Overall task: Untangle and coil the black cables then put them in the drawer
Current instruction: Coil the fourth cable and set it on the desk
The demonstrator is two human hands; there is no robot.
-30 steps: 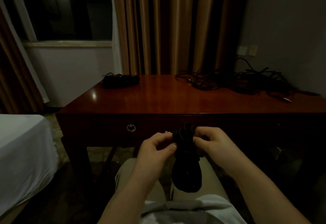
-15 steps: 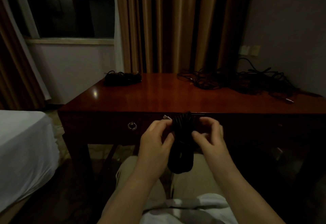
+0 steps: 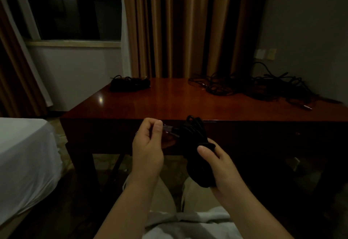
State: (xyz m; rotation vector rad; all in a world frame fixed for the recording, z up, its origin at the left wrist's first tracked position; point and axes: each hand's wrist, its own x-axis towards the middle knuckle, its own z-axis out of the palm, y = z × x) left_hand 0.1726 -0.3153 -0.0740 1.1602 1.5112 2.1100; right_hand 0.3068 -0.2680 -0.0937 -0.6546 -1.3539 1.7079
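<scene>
My right hand (image 3: pixel 219 165) grips a coiled bundle of black cable (image 3: pixel 194 144) in front of the desk's edge, above my lap. My left hand (image 3: pixel 148 144) pinches the cable's plug end (image 3: pixel 167 128), which sticks out to the left of the coil. A tangled pile of black cables (image 3: pixel 254 86) lies on the right rear of the wooden desk (image 3: pixel 169 105). A coiled black bundle (image 3: pixel 130 84) sits at the desk's left rear corner. The drawer front (image 3: pixel 105 135) under the desk top is closed; its knob is hidden behind my left hand.
A bed with a white sheet (image 3: pixel 24 155) stands at the left, close to the desk. Curtains (image 3: pixel 184 25) and a window (image 3: pixel 71 7) are behind the desk. A wall with sockets (image 3: pixel 265 54) bounds the right side. My knees sit under the desk's front.
The coil has tilted and shifted right into my right hand alone. My left hand let go of the bundle and now pulls the plug end out to the left.
</scene>
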